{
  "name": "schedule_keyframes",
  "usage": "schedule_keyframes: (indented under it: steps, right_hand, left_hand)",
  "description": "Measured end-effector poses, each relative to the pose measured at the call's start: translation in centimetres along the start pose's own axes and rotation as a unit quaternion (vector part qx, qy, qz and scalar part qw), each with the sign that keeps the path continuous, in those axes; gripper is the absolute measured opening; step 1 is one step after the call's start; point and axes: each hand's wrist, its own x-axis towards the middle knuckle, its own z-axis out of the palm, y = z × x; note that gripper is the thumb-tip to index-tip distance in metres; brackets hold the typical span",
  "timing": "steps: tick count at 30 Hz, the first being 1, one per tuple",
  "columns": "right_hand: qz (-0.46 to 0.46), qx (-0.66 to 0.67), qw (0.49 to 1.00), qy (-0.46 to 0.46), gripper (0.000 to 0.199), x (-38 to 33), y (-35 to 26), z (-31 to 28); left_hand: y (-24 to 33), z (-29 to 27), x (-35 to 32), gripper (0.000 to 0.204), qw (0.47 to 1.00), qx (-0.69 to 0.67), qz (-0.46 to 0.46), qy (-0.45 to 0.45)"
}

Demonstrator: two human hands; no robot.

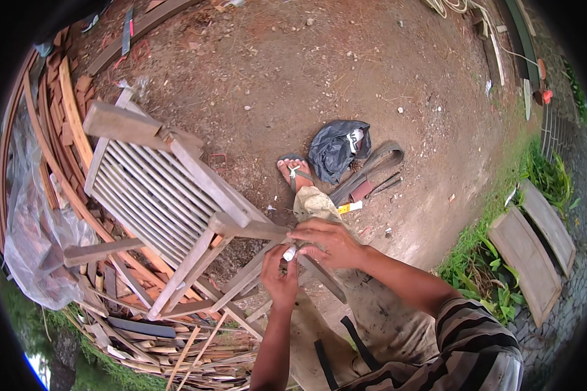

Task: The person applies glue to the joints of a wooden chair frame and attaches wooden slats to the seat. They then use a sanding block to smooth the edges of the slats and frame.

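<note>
In front of my legs, my left hand (280, 277) pinches a small white tube-like thing (289, 253) between thumb and fingers, its end pointing up. My right hand (329, 244) is right beside it, fingers bent and thumb close to the white thing; what its fingertips grip, if anything, is too small to tell. Just beyond both hands is the corner of a weathered wooden chair (156, 202) with a slatted panel, tilted over to the left. Its frame passes close under my fingers.
Beyond my sandalled foot (295, 171) lie a black plastic bag (329, 156), a dark strap-like strip (381, 163) and a small yellow-and-white box (350, 207). Timber (75, 111) and plastic sheeting (39, 247) are heaped at left. Two wooden panels (528, 260) lean at right. A handsaw (127, 32) lies far left.
</note>
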Motion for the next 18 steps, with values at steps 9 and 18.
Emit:
schedule_keyframes:
  steps: [9,18]
  right_hand:
    - [0.272,-0.399,0.87,0.102,0.064,10.2,27.2,-10.8]
    - [0.325,-0.196,0.922,-0.074,0.072,2.5,32.2,-3.9]
  left_hand:
    - [3.5,10.2,1.7,0.044,0.98,0.019,0.017,-0.197]
    - [9.8,14.4,0.6,0.038,0.965,-0.026,-0.064,-0.253]
